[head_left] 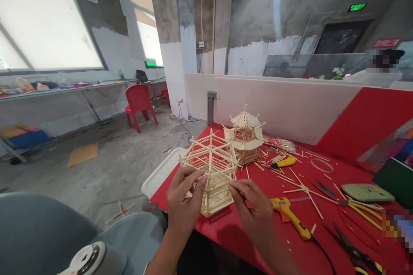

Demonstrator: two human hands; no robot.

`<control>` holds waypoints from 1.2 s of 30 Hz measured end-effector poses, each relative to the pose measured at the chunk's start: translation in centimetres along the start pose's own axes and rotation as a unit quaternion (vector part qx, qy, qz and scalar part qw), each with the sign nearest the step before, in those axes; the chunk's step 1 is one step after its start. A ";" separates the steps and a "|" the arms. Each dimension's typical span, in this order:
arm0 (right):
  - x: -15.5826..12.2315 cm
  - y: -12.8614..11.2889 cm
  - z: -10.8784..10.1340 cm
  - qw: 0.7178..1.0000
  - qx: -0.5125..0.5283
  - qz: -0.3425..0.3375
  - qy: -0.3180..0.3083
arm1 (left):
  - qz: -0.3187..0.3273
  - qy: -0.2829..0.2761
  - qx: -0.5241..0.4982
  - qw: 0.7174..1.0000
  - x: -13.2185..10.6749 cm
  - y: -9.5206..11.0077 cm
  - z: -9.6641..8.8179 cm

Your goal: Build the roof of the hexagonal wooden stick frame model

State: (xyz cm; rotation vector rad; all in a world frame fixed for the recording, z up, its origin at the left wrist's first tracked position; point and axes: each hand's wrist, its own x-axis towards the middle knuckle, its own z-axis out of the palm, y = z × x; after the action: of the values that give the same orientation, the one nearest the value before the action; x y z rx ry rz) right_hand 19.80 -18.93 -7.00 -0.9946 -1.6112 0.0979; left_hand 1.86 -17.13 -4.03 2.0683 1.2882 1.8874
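A pavilion-like frame (211, 161) of thin wooden sticks stands on the red tabletop near its front left corner. My left hand (185, 200) pinches its near left side, thumb and fingers hiding part of the frame. On the right side, my right hand (253, 204) has thumb and index finger closed at a stick edge of the same frame; the exact spot they grip is partly hidden. Just behind is a second stick pavilion (245, 135) with a tiered, slatted roof. A yellow hot glue gun (292, 219) lies to the right of my right hand.
Loose sticks, a yellow utility knife (284, 162), yellow-handled pliers (348, 202), scissors (351, 247) and a green case (368, 192) lie on the red table (232, 240). A white partition (274, 105) borders the back. A grey chair (129, 240) and a cup (97, 258) are front left.
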 end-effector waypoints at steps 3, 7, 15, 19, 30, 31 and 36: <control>1.7 -1.3 0.9 0.999 0.032 -0.029 -0.013 | 0.013 -0.020 -0.029 0.999 1.3 -0.1 0.4; 2.9 -1.8 2.1 0.998 0.050 -0.035 0.000 | 0.025 -0.029 -0.048 0.998 1.9 -0.2 0.7; 3.4 -1.6 2.5 0.998 0.041 -0.046 0.000 | 0.017 -0.042 -0.049 0.998 2.1 -0.4 0.8; 3.4 -1.4 2.6 0.998 0.033 -0.058 -0.006 | 0.014 -0.038 -0.048 0.998 2.0 -0.4 0.9; 3.5 -1.1 2.7 0.997 0.034 -0.069 -0.009 | 0.009 -0.036 -0.030 0.999 2.2 0.2 1.0; 3.6 -1.1 2.7 0.997 0.034 -0.070 -0.008 | 0.011 -0.038 -0.033 0.999 2.2 0.1 1.0; 3.4 -1.1 2.7 0.997 0.030 -0.068 -0.011 | 0.023 -0.043 -0.031 0.998 2.1 0.0 0.8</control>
State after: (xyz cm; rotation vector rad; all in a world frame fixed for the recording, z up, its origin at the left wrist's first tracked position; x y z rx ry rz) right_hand 17.14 -16.24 -4.59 -0.8390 -1.6820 0.0640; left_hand 2.34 -15.50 -2.61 2.1404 1.1595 1.8081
